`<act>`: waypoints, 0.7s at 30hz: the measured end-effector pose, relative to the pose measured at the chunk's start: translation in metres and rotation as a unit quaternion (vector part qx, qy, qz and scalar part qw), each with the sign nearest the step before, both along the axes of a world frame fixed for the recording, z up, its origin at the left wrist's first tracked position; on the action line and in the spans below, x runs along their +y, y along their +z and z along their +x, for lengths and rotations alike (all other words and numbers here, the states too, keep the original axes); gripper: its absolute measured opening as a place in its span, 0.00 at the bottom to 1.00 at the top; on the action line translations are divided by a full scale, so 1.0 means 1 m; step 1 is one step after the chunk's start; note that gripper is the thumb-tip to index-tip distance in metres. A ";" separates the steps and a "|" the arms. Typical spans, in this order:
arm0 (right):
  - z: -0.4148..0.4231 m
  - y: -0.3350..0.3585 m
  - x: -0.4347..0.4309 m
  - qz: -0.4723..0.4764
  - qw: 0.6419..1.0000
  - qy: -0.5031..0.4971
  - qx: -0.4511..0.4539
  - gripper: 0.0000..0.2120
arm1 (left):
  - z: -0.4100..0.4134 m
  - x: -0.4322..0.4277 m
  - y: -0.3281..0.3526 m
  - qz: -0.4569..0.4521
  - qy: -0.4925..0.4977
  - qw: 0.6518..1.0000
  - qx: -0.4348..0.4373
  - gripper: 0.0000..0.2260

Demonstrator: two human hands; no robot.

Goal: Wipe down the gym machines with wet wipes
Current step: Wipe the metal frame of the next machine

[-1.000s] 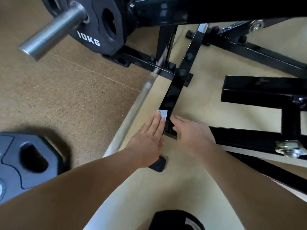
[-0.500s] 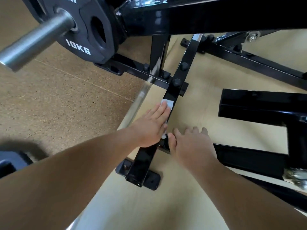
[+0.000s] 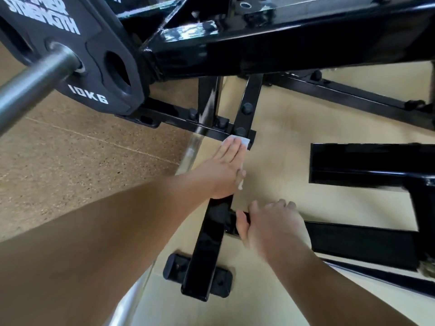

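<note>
A black steel gym machine fills the view; one of its floor bars [image 3: 207, 250] runs from the near foot plate up toward the bolted cross bar [image 3: 179, 118]. My left hand [image 3: 223, 170] lies flat on that floor bar, pressing a white wet wipe [image 3: 243, 140] against it; the wipe's edge shows past the fingertips, close to the bolted joint. My right hand [image 3: 270, 224] rests on a side bar [image 3: 357, 243] that branches off to the right, fingers curled over its top edge.
A 10 kg black weight plate [image 3: 94, 74] sits on a steel sleeve [image 3: 30, 90] at the upper left. A thick black beam [image 3: 282, 41] crosses overhead. More black frame bars [image 3: 367, 165] lie to the right. The floor is brown speckled rubber at left, pale mat under the machine.
My left hand has slid the wipe up the floor bar, away from me, to the bolted joint. My right hand stayed near the side bar junction. The view moved closer to the machine.
</note>
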State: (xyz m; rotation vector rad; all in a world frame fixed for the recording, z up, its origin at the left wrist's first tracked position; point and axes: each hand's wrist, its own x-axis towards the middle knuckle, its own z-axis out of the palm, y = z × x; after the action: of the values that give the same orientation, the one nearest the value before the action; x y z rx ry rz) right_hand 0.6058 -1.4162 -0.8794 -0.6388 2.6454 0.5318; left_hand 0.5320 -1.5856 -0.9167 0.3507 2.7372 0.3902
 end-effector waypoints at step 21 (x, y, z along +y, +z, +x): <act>0.009 0.005 -0.009 0.021 0.998 -0.021 0.061 0.29 | 0.208 -0.017 -0.009 0.063 -0.020 0.995 0.075 0.30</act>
State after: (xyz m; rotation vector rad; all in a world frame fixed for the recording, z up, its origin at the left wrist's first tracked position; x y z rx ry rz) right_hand 0.6148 -1.4254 -0.8749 -0.5530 2.7461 0.6311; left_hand 0.7399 -1.6025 -0.9259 0.4857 2.8525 0.5483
